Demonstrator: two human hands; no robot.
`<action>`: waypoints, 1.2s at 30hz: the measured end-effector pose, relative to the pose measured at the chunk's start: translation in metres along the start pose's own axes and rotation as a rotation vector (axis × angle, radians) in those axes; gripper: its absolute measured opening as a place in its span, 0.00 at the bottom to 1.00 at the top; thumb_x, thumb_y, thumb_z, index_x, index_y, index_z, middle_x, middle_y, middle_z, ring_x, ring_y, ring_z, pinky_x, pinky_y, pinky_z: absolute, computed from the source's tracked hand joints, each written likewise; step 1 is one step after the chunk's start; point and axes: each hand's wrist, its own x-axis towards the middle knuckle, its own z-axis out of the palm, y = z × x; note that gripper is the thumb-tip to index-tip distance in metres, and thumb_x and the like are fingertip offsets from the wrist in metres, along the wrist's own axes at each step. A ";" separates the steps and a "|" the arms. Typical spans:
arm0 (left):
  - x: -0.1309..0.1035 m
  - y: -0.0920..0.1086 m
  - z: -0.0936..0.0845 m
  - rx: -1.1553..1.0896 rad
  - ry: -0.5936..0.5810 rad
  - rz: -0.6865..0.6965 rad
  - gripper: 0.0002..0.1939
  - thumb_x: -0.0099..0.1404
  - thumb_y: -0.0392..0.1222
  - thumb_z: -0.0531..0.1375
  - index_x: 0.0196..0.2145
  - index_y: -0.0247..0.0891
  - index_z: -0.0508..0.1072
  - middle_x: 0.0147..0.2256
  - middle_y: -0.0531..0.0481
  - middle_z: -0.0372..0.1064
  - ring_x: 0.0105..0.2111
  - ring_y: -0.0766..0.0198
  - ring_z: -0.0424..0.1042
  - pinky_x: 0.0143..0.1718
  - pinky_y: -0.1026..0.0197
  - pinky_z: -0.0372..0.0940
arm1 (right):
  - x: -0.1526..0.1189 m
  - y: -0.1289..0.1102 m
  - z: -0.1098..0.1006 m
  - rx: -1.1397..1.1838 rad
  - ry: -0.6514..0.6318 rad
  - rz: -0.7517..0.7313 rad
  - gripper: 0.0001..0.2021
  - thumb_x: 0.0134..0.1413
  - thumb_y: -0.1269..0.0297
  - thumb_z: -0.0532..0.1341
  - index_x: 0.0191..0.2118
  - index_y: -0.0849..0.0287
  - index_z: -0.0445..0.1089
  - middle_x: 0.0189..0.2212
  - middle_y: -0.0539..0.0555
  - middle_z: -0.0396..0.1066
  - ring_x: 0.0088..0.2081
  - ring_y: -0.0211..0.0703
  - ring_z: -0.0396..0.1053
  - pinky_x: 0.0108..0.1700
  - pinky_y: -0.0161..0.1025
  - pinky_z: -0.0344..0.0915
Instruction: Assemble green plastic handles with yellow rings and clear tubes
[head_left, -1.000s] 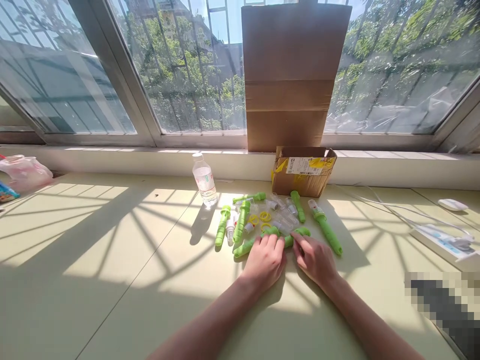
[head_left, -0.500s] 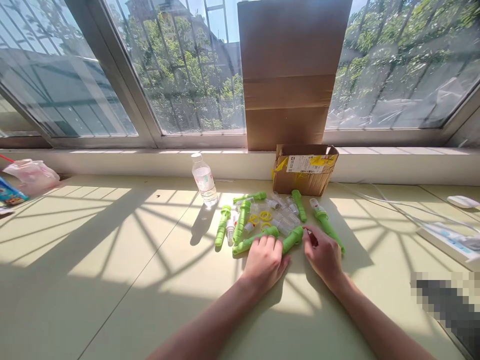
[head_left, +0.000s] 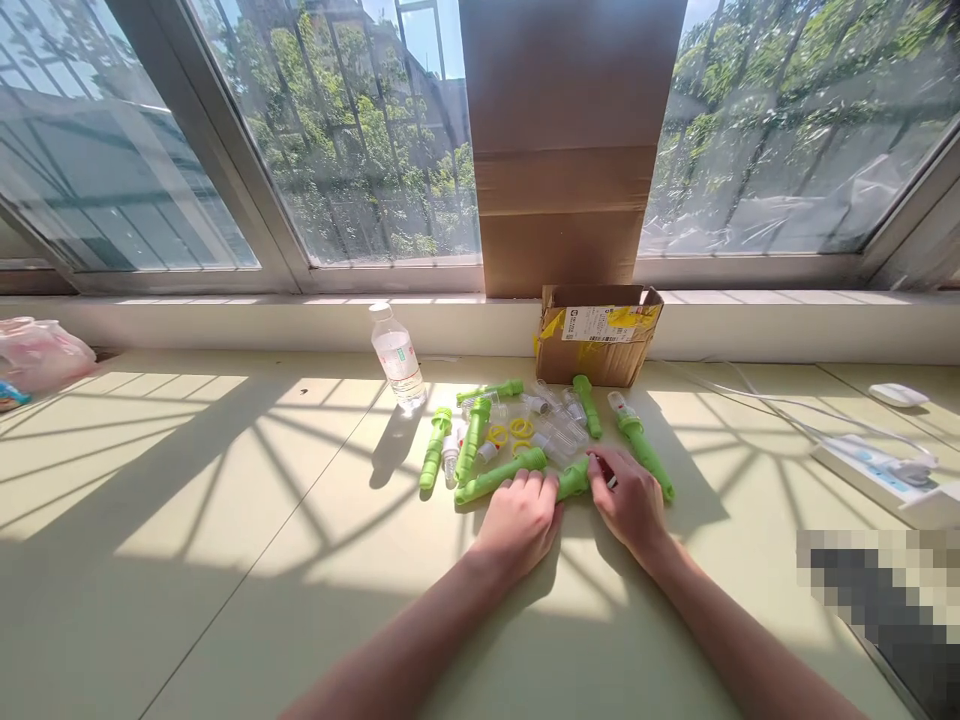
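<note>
Bottle [head_left: 399, 362] left of tubes [head_left: 499, 476] on table [head_left: 225, 620], carton [head_left: 589, 360] behind them, power strip [head_left: 862, 470] right.

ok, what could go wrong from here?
The green tube could slip if the left hand loses its grip while the right hand works the other end. The yellow rings lie close by and might scatter if brushed. The bottle stands near the parts and might topple if bumped.

Your one view looks from your head, over the worktop [head_left: 225, 630], tilted down and facing the window [head_left: 360, 170] at twelve o'clock. Your forearms [head_left: 420, 635] come in close beneath it from seven and five; the green tubes [head_left: 501, 477] lie farther off, just below the dial's centre. It reaches wide, to the pink bag [head_left: 45, 355] at nine.
</note>
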 end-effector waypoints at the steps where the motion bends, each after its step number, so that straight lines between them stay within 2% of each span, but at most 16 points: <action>1: 0.000 0.000 0.000 -0.001 -0.002 -0.002 0.13 0.68 0.40 0.50 0.48 0.34 0.64 0.36 0.44 0.67 0.38 0.53 0.67 0.32 0.54 0.64 | -0.001 0.000 0.000 0.018 0.001 -0.010 0.12 0.59 0.66 0.53 0.38 0.60 0.74 0.32 0.55 0.76 0.30 0.42 0.71 0.32 0.36 0.62; 6: 0.000 0.000 -0.002 -0.006 -0.013 -0.014 0.11 0.67 0.41 0.51 0.44 0.35 0.66 0.36 0.44 0.67 0.38 0.53 0.68 0.34 0.55 0.64 | -0.003 0.001 -0.001 0.083 -0.015 -0.059 0.13 0.59 0.65 0.53 0.38 0.61 0.74 0.26 0.54 0.74 0.26 0.40 0.69 0.31 0.35 0.62; 11: 0.001 0.000 -0.003 0.002 -0.030 -0.024 0.10 0.67 0.45 0.53 0.39 0.36 0.67 0.37 0.44 0.67 0.39 0.53 0.68 0.33 0.55 0.64 | -0.005 0.004 0.000 0.117 -0.083 -0.117 0.13 0.60 0.64 0.54 0.38 0.61 0.74 0.18 0.48 0.67 0.20 0.36 0.63 0.26 0.33 0.57; 20: -0.001 0.003 -0.004 0.034 -0.012 -0.060 0.11 0.66 0.46 0.55 0.36 0.35 0.68 0.36 0.42 0.67 0.38 0.52 0.68 0.34 0.54 0.64 | -0.005 0.005 0.001 0.130 -0.110 -0.114 0.13 0.60 0.63 0.53 0.37 0.61 0.74 0.18 0.48 0.67 0.19 0.35 0.60 0.25 0.33 0.56; 25: -0.001 0.006 -0.006 0.053 -0.013 -0.068 0.11 0.67 0.46 0.54 0.36 0.34 0.68 0.34 0.42 0.66 0.36 0.52 0.67 0.33 0.53 0.62 | -0.004 0.003 -0.001 0.128 -0.104 -0.101 0.13 0.60 0.64 0.53 0.38 0.60 0.75 0.21 0.50 0.71 0.21 0.36 0.63 0.27 0.33 0.58; 30: -0.004 0.009 -0.009 0.058 -0.034 -0.066 0.10 0.66 0.44 0.53 0.35 0.35 0.67 0.34 0.43 0.66 0.35 0.53 0.66 0.33 0.53 0.62 | -0.005 -0.001 -0.004 0.138 -0.118 -0.099 0.13 0.59 0.64 0.52 0.37 0.61 0.74 0.20 0.50 0.70 0.22 0.37 0.65 0.28 0.33 0.59; 36: -0.005 0.009 -0.006 0.048 -0.017 -0.075 0.10 0.66 0.45 0.54 0.37 0.34 0.66 0.39 0.41 0.66 0.38 0.51 0.66 0.34 0.52 0.63 | -0.006 0.002 -0.003 0.148 -0.114 -0.106 0.13 0.60 0.64 0.53 0.37 0.61 0.74 0.22 0.51 0.71 0.22 0.37 0.65 0.28 0.34 0.59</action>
